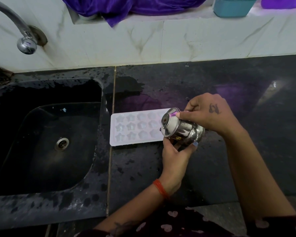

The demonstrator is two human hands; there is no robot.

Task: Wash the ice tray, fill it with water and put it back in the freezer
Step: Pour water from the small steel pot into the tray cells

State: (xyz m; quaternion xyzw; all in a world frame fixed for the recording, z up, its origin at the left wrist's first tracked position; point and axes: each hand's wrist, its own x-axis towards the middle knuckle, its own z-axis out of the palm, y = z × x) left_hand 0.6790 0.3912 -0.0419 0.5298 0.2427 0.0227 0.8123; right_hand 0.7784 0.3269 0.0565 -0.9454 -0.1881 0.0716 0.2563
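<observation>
1. Two hands tip a small steel pot (184,130) over the right end of a white ice tray (135,128), which lies flat on the wet black counter (212,82) just beside the sink (46,134).
2. The right hand (210,113) curls over the top of the pot, fingers wrapped round its neck; the left hand (175,153) cups it from below, thumb and fingers closed against its belly.
3. The pot's mouth points toward the tray's star-shaped cells; whether water is running out cannot be told.
4. Several cells shine as if wet or filled, though how full each one stands is unclear.
5. Washing looks finished, judging by the splashed counter and the tray's place outside the sink; filling appears under way.
6. Left to do: top up any remaining cells, set the pot down, then carry the tray level to a freezer not in view.
7. The tap (26,43) hangs over the sink, no stream visible.
</observation>
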